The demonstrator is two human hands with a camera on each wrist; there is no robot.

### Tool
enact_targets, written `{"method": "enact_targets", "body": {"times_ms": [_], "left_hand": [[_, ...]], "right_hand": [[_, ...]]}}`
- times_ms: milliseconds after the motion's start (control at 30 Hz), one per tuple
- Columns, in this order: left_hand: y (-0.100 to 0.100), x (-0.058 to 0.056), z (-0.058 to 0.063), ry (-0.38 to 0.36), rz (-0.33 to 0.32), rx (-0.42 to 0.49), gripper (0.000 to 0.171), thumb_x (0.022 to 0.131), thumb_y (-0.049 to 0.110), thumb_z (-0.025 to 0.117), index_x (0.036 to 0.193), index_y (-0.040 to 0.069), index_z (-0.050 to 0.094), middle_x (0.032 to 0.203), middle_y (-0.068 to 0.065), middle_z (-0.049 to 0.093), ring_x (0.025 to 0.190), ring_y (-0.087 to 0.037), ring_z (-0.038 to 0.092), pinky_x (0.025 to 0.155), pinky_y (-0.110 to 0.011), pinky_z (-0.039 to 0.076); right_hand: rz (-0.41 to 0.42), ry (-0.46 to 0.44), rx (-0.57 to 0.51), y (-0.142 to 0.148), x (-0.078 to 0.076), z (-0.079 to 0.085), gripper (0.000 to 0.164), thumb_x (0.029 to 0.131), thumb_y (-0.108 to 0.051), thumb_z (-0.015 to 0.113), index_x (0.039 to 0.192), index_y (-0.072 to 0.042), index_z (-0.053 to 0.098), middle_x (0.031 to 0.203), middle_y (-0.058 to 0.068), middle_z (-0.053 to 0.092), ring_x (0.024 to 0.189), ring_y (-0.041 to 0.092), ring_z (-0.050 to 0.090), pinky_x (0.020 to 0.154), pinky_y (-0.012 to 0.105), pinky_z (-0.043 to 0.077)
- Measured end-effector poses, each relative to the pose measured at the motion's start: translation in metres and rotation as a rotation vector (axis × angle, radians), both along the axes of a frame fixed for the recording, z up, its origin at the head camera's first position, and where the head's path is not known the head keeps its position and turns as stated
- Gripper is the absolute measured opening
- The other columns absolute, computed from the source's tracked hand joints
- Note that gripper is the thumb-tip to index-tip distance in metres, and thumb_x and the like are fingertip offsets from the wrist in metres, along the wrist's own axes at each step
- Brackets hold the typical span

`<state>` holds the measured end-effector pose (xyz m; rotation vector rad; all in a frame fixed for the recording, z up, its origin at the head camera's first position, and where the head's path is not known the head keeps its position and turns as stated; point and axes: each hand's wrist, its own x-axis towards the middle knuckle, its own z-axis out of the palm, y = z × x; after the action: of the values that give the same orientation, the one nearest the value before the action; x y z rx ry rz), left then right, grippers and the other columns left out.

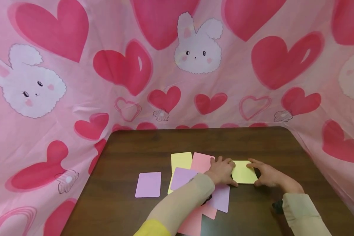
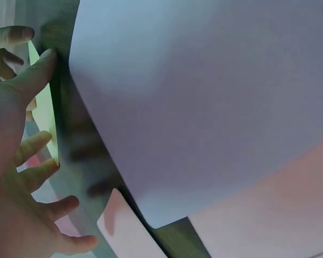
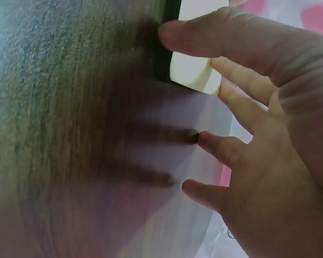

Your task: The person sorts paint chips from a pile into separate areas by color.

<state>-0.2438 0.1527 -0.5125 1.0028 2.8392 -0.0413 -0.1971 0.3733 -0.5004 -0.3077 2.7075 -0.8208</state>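
A yellow card [image 1: 244,172] spans the gap between both hands over the right part of the table. My left hand [image 1: 222,172] holds its left side, thumb at the near corner and fingers at the far one. On the opposite side my right hand [image 1: 268,175] grips it between thumb and index finger; in the right wrist view the other fingers of the right hand [image 3: 269,118] are spread apart. Seen from the left wrist, the yellow card [image 2: 47,115] shows nearly edge-on. Beneath the left hand and forearm lie a pink card [image 1: 202,159] and a lilac card [image 1: 223,198], partly covered.
Left of the hands, another yellow card [image 1: 181,159] and a lilac card [image 1: 183,178] overlap others. A separate lilac card [image 1: 148,184] lies further left. Pink cards [image 1: 193,223] reach toward the near edge of the dark wooden table [image 1: 129,144]. A pink heart-patterned cloth [image 1: 165,78] hangs behind.
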Motion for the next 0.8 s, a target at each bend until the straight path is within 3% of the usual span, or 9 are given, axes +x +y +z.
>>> {"method": "enact_targets", "body": {"times_ms": [233, 500, 800], "left_hand": [[0.0004, 0.0011, -0.0044, -0.029, 0.022, 0.004, 0.075, 0.072, 0.079, 0.071, 0.135, 0.041, 0.058, 0.144, 0.021, 0.049, 0.129, -0.022, 0.045, 0.102, -0.053, 0.037], [-0.0002, 0.0037, -0.0025, -0.093, 0.047, 0.025, 0.074, 0.078, 0.075, 0.069, 0.142, 0.042, 0.053, 0.156, 0.018, 0.041, 0.146, -0.028, 0.035, 0.109, -0.058, 0.032], [0.0007, 0.0045, -0.0046, -0.082, 0.047, -0.005, 0.07, 0.085, 0.073, 0.061, 0.146, 0.042, 0.048, 0.158, 0.018, 0.038, 0.148, -0.027, 0.033, 0.11, -0.058, 0.031]], "right_hand": [[-0.008, -0.022, 0.015, 0.0002, -0.0024, -0.0028, 0.073, 0.071, -0.006, 0.085, 0.138, 0.004, 0.055, 0.156, 0.034, 0.028, 0.137, 0.059, 0.032, 0.104, 0.073, 0.031], [-0.045, -0.078, 0.038, -0.0012, -0.005, 0.0007, 0.076, 0.072, -0.001, 0.083, 0.14, 0.005, 0.052, 0.156, 0.034, 0.025, 0.137, 0.06, 0.029, 0.103, 0.075, 0.03], [-0.049, -0.075, 0.058, -0.0034, -0.0066, -0.0009, 0.079, 0.071, -0.002, 0.082, 0.143, 0.004, 0.048, 0.155, 0.035, 0.025, 0.135, 0.061, 0.03, 0.1, 0.076, 0.032]]}}
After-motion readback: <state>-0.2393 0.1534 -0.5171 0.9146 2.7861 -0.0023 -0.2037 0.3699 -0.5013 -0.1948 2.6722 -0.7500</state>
